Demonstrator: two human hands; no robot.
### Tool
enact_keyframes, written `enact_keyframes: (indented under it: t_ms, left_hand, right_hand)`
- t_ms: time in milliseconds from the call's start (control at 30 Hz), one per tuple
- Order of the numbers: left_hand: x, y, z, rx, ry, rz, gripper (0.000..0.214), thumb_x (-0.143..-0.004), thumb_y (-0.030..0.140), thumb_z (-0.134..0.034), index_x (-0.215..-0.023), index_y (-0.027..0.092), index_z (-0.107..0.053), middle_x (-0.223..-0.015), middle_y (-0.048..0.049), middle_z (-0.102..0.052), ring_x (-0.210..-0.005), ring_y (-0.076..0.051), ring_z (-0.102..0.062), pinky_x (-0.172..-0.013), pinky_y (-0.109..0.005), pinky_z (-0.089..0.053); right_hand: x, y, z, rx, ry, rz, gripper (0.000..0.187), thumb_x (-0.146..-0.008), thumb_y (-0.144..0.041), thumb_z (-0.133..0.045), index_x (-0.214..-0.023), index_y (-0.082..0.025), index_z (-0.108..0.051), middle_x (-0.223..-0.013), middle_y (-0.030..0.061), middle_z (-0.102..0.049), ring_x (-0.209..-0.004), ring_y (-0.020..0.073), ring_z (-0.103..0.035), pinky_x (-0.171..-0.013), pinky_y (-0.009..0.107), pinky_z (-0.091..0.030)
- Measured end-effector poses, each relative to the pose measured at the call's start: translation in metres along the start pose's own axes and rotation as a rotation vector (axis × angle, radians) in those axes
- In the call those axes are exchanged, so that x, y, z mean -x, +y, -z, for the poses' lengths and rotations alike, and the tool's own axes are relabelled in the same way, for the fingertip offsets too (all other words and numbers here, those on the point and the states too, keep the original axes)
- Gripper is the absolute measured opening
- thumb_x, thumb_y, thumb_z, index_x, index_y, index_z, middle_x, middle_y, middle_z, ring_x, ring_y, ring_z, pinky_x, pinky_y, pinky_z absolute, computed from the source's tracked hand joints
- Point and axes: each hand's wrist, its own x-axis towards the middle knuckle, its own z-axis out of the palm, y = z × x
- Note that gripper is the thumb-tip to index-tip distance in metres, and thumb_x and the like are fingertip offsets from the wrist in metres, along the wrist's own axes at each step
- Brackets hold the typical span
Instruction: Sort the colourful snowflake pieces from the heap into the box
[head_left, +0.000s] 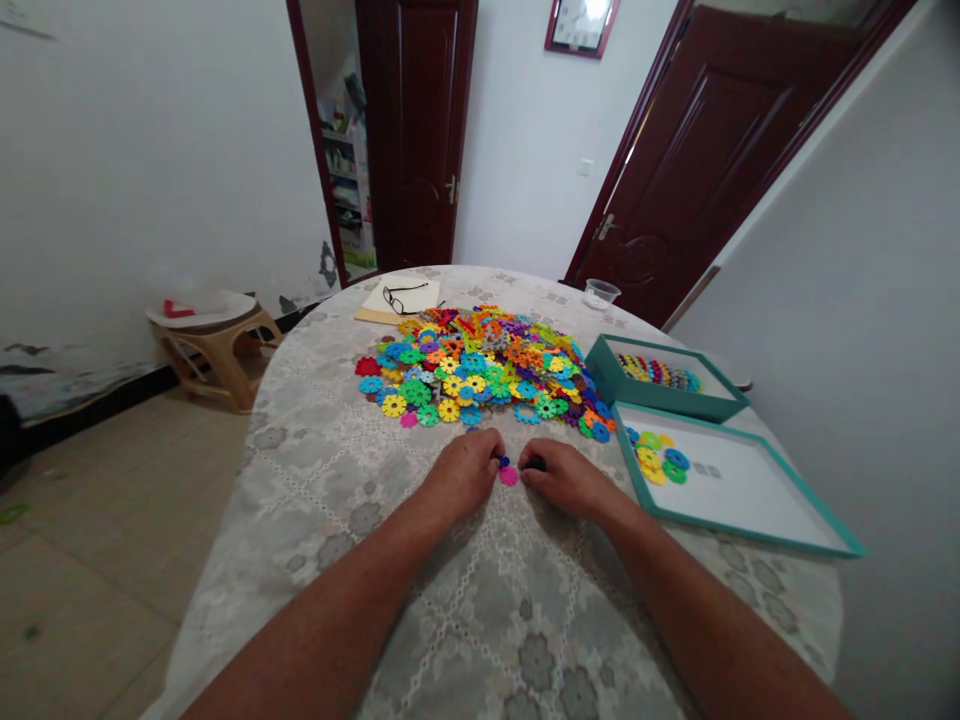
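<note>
My left hand [475,465] is closed at the middle of the table, its fingertips on a small dark blue flower-shaped disc [504,462]. Just below that disc is a pink flower-shaped disc [509,477], between my two hands. Facing it from the other side, my right hand [561,474] has its fingers curled together; a dark bit shows at the fingertips, too small to name. Beyond both hands spreads a big heap of colourful plastic flower discs [472,365].
A teal box [667,400] holding rows of discs stands right of the heap. Its lid [750,535] lies nearer me with several loose discs inside. Eyeglasses [401,300] rest on a paper pad [367,312]. A clear plastic cup [601,292] stands at the far edge.
</note>
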Motion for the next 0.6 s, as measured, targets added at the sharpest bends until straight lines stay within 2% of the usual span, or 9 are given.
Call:
enact_keyframes:
  t_ms: [133, 300, 433, 600]
  left_hand:
    - [0.001, 0.0, 0.003, 0.005, 0.036, 0.009, 0.018, -0.086, 0.008, -0.055, -0.091, 0.021, -0.067, -0.091, -0.0035, -0.072, -0.087, -0.02, -0.062, -0.077, -0.031, -0.041]
    - [-0.001, -0.005, 0.003, 0.001, 0.077, 0.016, 0.017, -0.086, 0.01, -0.055, -0.089, 0.022, -0.066, -0.088, -0.0026, -0.071, -0.084, -0.02, -0.062, -0.075, -0.031, -0.041]
    - [-0.001, -0.006, 0.005, -0.002, 0.088, 0.017, 0.015, -0.085, 0.01, -0.055, -0.087, 0.021, -0.066, -0.087, -0.0029, -0.071, -0.084, -0.02, -0.062, -0.075, -0.031, -0.042]
    - [0.0, -0.002, 0.008, 0.046, 0.073, 0.018, 0.015, -0.086, 0.01, -0.055, -0.088, 0.022, -0.065, -0.085, -0.0021, -0.071, -0.083, -0.02, -0.064, -0.074, -0.03, -0.042]
  right_hand:
    - [0.005, 0.001, 0.0, -0.096, 0.033, 0.01, 0.015, -0.083, -0.018, -0.063, -0.096, -0.019, -0.07, -0.09, 0.0018, -0.072, -0.086, 0.0189, -0.064, -0.076, 0.028, -0.044]
    - [0.01, -0.013, -0.008, -0.148, -0.013, 0.029, 0.032, -0.086, -0.019, -0.062, -0.117, -0.022, -0.071, -0.094, 0.0024, -0.075, -0.084, 0.0191, -0.066, -0.076, 0.029, -0.045]
    - [0.005, -0.022, -0.013, -0.016, 0.029, 0.041, 0.02, -0.083, -0.017, -0.064, -0.101, -0.021, -0.071, -0.098, 0.0045, -0.073, -0.088, 0.0198, -0.063, -0.077, 0.029, -0.043]
    - [0.005, -0.021, -0.011, -0.034, 0.063, 0.045, 0.009, -0.08, -0.016, -0.068, -0.086, -0.02, -0.064, -0.089, 0.0009, -0.066, -0.084, 0.0172, -0.058, -0.073, 0.027, -0.039]
